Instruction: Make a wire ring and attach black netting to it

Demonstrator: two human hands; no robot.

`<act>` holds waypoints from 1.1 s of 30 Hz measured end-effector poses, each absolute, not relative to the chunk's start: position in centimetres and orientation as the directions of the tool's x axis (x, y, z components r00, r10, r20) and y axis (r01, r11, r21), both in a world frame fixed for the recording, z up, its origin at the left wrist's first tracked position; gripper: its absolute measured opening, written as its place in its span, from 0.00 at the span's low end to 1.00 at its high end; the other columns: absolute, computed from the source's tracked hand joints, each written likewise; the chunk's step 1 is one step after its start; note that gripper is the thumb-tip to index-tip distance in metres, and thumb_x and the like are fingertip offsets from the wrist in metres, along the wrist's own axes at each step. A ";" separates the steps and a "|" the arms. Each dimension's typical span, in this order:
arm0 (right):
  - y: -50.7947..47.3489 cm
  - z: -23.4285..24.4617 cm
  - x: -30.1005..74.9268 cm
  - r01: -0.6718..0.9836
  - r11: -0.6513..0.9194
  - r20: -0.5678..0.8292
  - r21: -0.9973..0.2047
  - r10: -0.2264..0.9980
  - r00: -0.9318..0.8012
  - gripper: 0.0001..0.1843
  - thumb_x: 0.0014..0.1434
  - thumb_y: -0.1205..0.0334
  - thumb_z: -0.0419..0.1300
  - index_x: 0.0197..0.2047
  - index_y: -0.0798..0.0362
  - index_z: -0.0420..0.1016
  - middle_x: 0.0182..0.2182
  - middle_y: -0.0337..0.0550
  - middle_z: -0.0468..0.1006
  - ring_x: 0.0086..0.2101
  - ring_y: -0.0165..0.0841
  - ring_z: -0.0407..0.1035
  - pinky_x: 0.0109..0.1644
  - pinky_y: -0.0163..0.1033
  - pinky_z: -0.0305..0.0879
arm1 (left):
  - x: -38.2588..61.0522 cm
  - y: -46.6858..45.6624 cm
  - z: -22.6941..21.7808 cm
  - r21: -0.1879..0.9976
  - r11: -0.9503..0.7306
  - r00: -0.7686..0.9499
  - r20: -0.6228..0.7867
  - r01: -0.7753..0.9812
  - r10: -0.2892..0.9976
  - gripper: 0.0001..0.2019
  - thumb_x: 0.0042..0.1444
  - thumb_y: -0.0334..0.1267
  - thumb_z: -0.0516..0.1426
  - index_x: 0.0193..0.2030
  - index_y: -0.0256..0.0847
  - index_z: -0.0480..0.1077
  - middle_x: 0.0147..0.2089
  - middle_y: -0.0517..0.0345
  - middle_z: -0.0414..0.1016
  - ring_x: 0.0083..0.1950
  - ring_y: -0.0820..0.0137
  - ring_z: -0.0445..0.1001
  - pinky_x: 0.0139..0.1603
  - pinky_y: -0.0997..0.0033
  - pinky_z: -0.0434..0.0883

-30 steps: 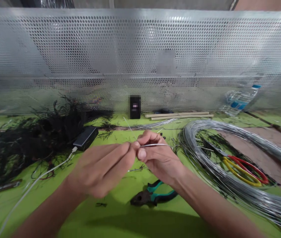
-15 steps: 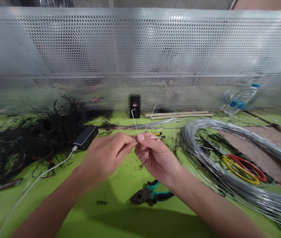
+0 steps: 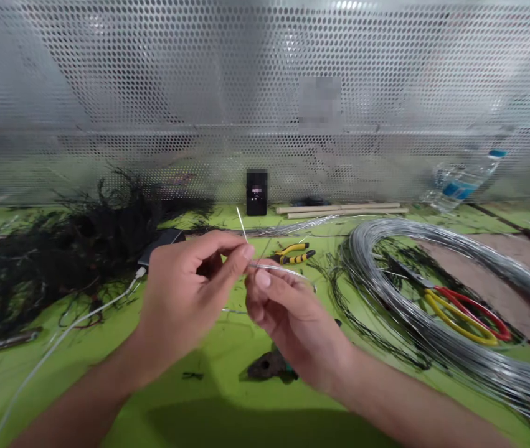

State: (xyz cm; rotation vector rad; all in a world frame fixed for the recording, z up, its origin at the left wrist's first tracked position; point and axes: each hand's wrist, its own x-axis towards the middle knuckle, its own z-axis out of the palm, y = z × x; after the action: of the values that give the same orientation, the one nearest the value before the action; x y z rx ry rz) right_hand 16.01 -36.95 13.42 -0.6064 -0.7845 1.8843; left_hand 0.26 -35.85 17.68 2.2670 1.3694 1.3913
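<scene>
Over the green table (image 3: 208,398), my left hand (image 3: 185,292) and my right hand (image 3: 288,314) meet fingertip to fingertip. Both pinch a short piece of thin silver wire (image 3: 274,268); one end sticks up past the left fingers, the rest runs right above my right hand. Teal-handled pliers (image 3: 269,367) lie on the table just below my right hand, partly hidden by it. Small yellow-and-black cutters (image 3: 295,253) lie just beyond the hands.
A big coil of silver wire (image 3: 437,298) fills the right side, with red-and-yellow-handled shears (image 3: 465,311) inside it. A heap of black strands (image 3: 68,249) lies left, beside a black power bank (image 3: 162,242) with a white cable (image 3: 59,345). Perforated metal panel (image 3: 199,93), wooden sticks (image 3: 339,210), bottle (image 3: 465,183) behind.
My hands have drawn nearer and turned the wire: its ends pointed up half a second ago, now one end runs right. The view tilted down a little.
</scene>
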 end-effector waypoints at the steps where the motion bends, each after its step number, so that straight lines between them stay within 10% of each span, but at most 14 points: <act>1: -37.6 13.7 16.6 -0.487 -0.328 -0.067 -0.809 0.876 -0.477 0.14 0.52 0.54 0.77 0.30 0.50 0.77 0.22 0.32 0.71 0.23 0.24 0.63 0.26 0.30 0.59 | 0.2 -36.0 17.7 0.511 -0.569 0.135 0.656 0.644 0.742 0.07 0.66 0.40 0.62 0.36 0.44 0.79 0.27 0.67 0.79 0.24 0.77 0.69 0.24 0.75 0.64; 4: -39.2 15.2 18.7 -0.050 0.194 0.191 -0.980 0.835 -0.515 0.16 0.61 0.61 0.70 0.25 0.50 0.71 0.18 0.32 0.66 0.18 0.25 0.57 0.20 0.34 0.51 | 0.0 -36.6 17.9 0.483 -0.545 0.090 0.686 0.685 0.722 0.09 0.68 0.42 0.62 0.36 0.46 0.79 0.25 0.68 0.77 0.23 0.77 0.68 0.23 0.74 0.63; 7: -39.3 16.6 20.4 0.348 0.772 0.772 -0.531 0.611 -0.177 0.08 0.60 0.71 0.67 0.32 0.50 0.74 0.23 0.38 0.74 0.24 0.29 0.63 0.28 0.40 0.59 | -0.1 -36.9 18.0 0.486 -0.540 0.069 0.696 0.687 0.715 0.08 0.68 0.44 0.62 0.38 0.48 0.79 0.24 0.70 0.76 0.22 0.77 0.68 0.23 0.74 0.64; 11: -37.4 17.0 20.7 0.408 0.792 0.760 -0.454 0.583 -0.287 0.10 0.64 0.72 0.63 0.47 0.50 0.76 0.39 0.46 0.82 0.38 0.37 0.74 0.39 0.42 0.70 | 0.3 -37.3 17.9 0.494 -0.560 0.111 0.677 0.665 0.728 0.08 0.68 0.43 0.61 0.37 0.47 0.78 0.26 0.70 0.77 0.22 0.78 0.66 0.22 0.75 0.63; 18: -36.0 15.4 20.2 0.335 0.790 0.713 -0.514 0.610 -0.344 0.06 0.66 0.72 0.61 0.41 0.53 0.76 0.31 0.38 0.78 0.29 0.27 0.70 0.30 0.33 0.67 | 1.2 -36.7 17.6 0.625 -0.535 0.162 0.553 0.569 0.818 0.09 0.66 0.40 0.62 0.33 0.45 0.79 0.22 0.69 0.73 0.21 0.78 0.63 0.19 0.78 0.59; 25: -34.2 12.7 20.8 0.474 0.864 0.848 -0.168 0.372 -0.378 0.08 0.67 0.71 0.62 0.47 0.50 0.76 0.33 0.40 0.84 0.29 0.29 0.77 0.28 0.33 0.69 | 1.1 -34.8 16.6 0.832 -0.394 0.197 0.343 0.390 0.919 0.07 0.63 0.41 0.65 0.35 0.43 0.82 0.25 0.63 0.79 0.23 0.75 0.70 0.18 0.78 0.62; 33: -34.2 13.5 20.9 0.210 0.805 0.725 -0.554 0.591 -0.354 0.03 0.66 0.67 0.67 0.42 0.50 0.81 0.31 0.38 0.84 0.28 0.28 0.74 0.33 0.35 0.71 | 0.9 -35.2 16.3 0.838 -0.369 0.214 0.305 0.403 0.928 0.07 0.63 0.38 0.65 0.34 0.43 0.83 0.24 0.64 0.78 0.21 0.78 0.67 0.17 0.79 0.57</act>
State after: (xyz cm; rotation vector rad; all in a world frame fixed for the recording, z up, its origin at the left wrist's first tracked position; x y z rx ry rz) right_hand 20.88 -34.16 13.53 -0.6020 -1.9291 0.4491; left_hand 0.93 -35.20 16.30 1.8812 1.2297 1.1044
